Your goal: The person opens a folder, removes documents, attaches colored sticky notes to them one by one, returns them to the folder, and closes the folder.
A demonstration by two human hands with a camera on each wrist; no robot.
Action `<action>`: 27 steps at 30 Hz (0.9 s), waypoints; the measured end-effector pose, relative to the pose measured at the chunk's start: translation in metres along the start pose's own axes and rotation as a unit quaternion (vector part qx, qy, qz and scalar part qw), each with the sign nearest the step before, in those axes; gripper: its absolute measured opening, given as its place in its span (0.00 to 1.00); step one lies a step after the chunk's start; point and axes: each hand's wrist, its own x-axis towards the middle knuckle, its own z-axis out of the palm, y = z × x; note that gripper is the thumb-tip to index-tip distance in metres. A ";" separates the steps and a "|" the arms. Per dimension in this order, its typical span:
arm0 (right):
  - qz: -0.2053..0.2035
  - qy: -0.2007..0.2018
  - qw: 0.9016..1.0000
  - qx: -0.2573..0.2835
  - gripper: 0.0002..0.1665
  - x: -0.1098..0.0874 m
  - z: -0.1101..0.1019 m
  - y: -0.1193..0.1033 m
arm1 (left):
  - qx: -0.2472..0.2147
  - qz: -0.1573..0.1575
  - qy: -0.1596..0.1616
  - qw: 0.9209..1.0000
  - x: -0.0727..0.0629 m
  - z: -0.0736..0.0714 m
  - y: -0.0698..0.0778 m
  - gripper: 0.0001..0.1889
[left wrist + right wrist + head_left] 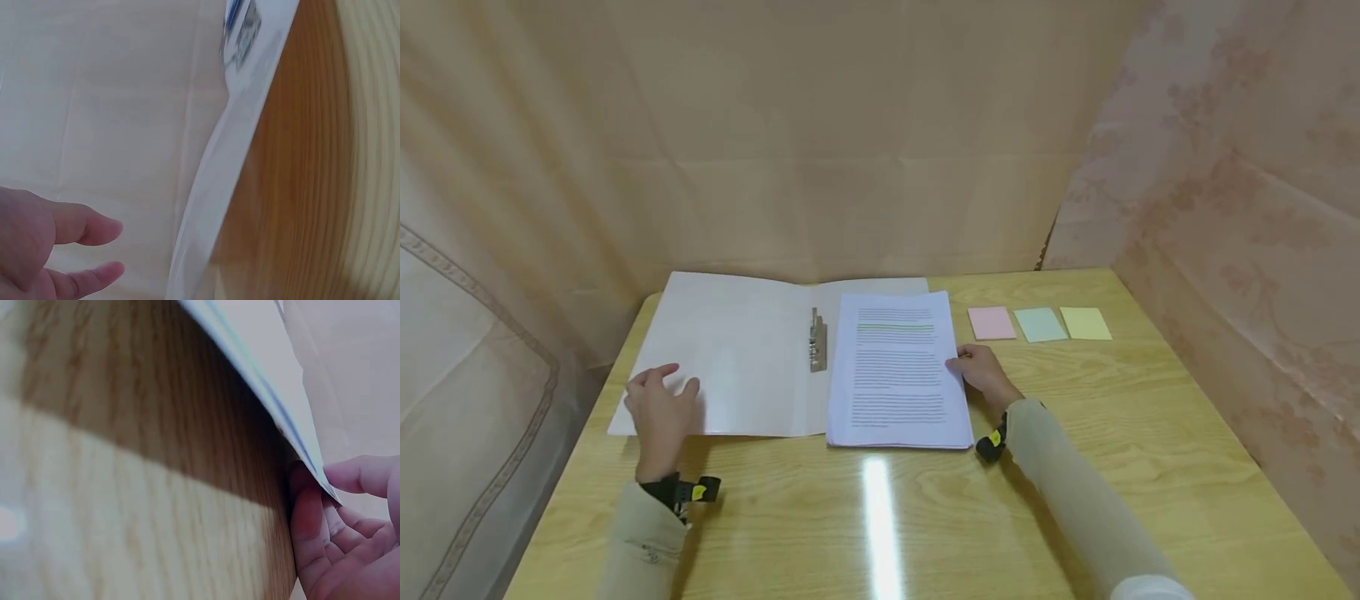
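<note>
A white lever arch folder (737,350) lies spread on the table, its metal clip (817,340) near the spine. Over its right cover rests a stack of printed paper (898,375), one line highlighted in green. My right hand (987,375) pinches the stack's right edge; in the right wrist view the thumb is above the sheets (269,369) and fingers are beneath. At the folder's lower left, my left hand (661,412) has its thumb and fingers apart. In the left wrist view that hand (56,244) holds nothing; whether it touches the cover is unclear.
Right of the paper lie three sticky note pads in a row: pink (991,323), light green (1041,325) and yellow (1086,323). The wooden table (790,517) ends at a beige curtain (850,150) behind and a patterned cloth (1247,250) on the right.
</note>
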 end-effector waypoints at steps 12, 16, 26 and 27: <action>-0.006 -0.005 1.000 -0.003 0.22 0.000 0.000 0.000 | -0.004 -0.075 0.033 0.997 0.004 -0.034 -0.042 0.30; -0.007 -0.005 1.000 0.001 0.21 -0.001 0.001 0.002 | -0.029 -0.096 0.034 0.994 0.004 -0.041 -0.053 0.33; -0.014 -0.004 1.000 -0.009 0.22 -0.003 0.002 0.001 | -0.162 -0.145 0.027 0.976 0.005 -0.040 -0.063 0.32; -0.012 -0.004 1.000 -0.008 0.21 -0.003 0.002 0.000 | -0.181 -0.149 0.028 0.972 0.005 -0.040 -0.062 0.32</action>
